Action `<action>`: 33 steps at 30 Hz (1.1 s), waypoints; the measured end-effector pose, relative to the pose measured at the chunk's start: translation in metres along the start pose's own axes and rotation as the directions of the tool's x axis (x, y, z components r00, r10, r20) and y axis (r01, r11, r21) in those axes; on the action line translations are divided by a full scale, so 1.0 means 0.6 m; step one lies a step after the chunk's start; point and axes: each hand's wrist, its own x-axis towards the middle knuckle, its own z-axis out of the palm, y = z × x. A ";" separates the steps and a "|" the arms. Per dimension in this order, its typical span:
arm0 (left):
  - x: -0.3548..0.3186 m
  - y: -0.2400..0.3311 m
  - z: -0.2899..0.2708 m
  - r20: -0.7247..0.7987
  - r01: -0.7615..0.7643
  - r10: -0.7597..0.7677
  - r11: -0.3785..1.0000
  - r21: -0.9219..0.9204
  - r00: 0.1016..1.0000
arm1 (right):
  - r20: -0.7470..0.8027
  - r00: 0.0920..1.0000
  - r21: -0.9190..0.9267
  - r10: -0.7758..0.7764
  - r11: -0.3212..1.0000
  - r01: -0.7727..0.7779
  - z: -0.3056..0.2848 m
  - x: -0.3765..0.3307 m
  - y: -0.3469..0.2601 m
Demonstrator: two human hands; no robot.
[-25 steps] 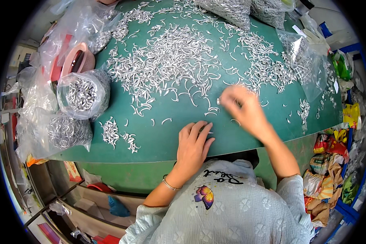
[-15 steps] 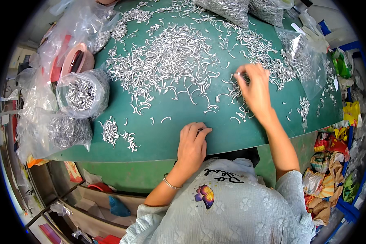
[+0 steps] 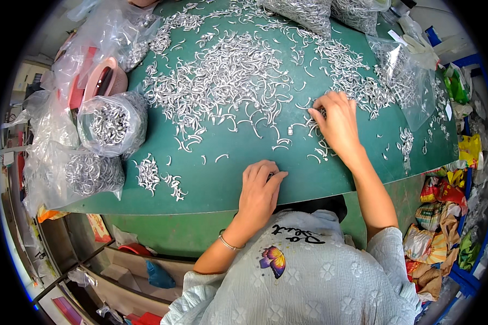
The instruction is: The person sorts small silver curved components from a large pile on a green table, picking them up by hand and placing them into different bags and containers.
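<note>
Small curved silver metal pieces (image 3: 238, 70) lie scattered in a wide heap over the green table (image 3: 211, 184). My left hand (image 3: 259, 189) rests near the front edge, thumb and fingers closed together. A small dark bit shows between them, too hidden to name. Further right, my right hand (image 3: 337, 122) reaches down with bent fingers at a smaller cluster of the pieces (image 3: 313, 129). Its thumb and forefinger come close together over the cluster; whatever they pinch is hidden. A loose silver piece (image 3: 222, 157) lies ahead of my left hand.
Two clear plastic bags of metal pieces, one open-topped (image 3: 111, 122) and one lower (image 3: 92, 176), stand at the left. A pink holder (image 3: 116, 84) is behind them. Another bag (image 3: 417, 103) lies at the right. Filled bags (image 3: 303, 13) sit at the far edge. Colourful sacks (image 3: 431, 216) fill a blue rack.
My right hand has come down lower onto the small cluster, its fingers bending more. My left hand has shifted only slightly, staying closed near the table's front edge.
</note>
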 end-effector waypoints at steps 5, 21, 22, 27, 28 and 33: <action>-0.004 -0.002 -0.001 -0.024 0.016 -0.016 0.999 -0.030 1.000 | -0.076 0.997 0.066 -0.003 0.998 0.008 -0.018 -0.010 -0.014; 0.006 0.014 -0.006 0.013 0.030 -0.030 1.000 -0.002 0.999 | 0.093 0.943 0.417 -0.319 0.873 0.254 -0.022 -0.114 -0.059; 0.002 0.010 -0.004 0.012 0.030 -0.030 1.000 0.005 0.999 | 0.057 0.969 0.426 -0.240 0.884 0.194 -0.033 -0.110 -0.042; -0.002 0.002 0.001 -0.024 0.002 -0.001 1.000 0.011 1.000 | 0.063 0.987 -0.041 0.145 0.989 -0.143 -0.026 -0.116 0.024; -0.001 0.003 0.002 -0.027 0.000 0.000 1.000 0.006 1.000 | 0.101 0.987 -0.107 0.126 0.988 -0.115 -0.007 -0.122 0.019; 0.003 0.006 0.001 -0.024 -0.010 0.010 1.000 0.008 1.000 | -0.068 0.997 0.260 -0.035 0.964 0.052 0.038 -0.078 -0.018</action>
